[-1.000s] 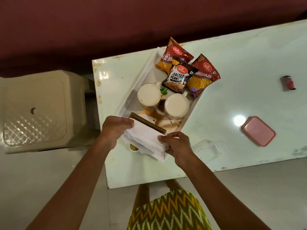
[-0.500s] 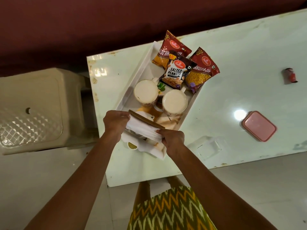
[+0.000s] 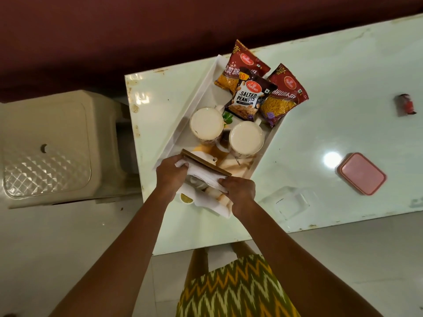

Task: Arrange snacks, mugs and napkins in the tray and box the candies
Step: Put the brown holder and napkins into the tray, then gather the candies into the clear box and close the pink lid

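Note:
A white tray [image 3: 199, 94] lies slantwise on the pale table. At its far end lean three snack packets: two red ones [image 3: 242, 62] [image 3: 286, 97] and a dark salted peanuts packet [image 3: 249, 97]. Two white mugs [image 3: 207, 124] [image 3: 246, 137] stand mid-tray. At the tray's near end my left hand [image 3: 170, 171] and my right hand [image 3: 240, 191] both grip white napkins [image 3: 203, 177] set against a brown wooden holder [image 3: 206, 163]. More white napkin [image 3: 212, 204] lies under my hands.
A pink lid [image 3: 362, 173] rests on the table to the right. A clear plastic box [image 3: 289, 202] sits near the front edge. A small red candy [image 3: 406, 106] lies far right. A beige plastic stool [image 3: 48, 145] stands left of the table.
Both hands have drawn the napkins in closer against the wooden holder; the napkin stack looks narrower and more upright than before.

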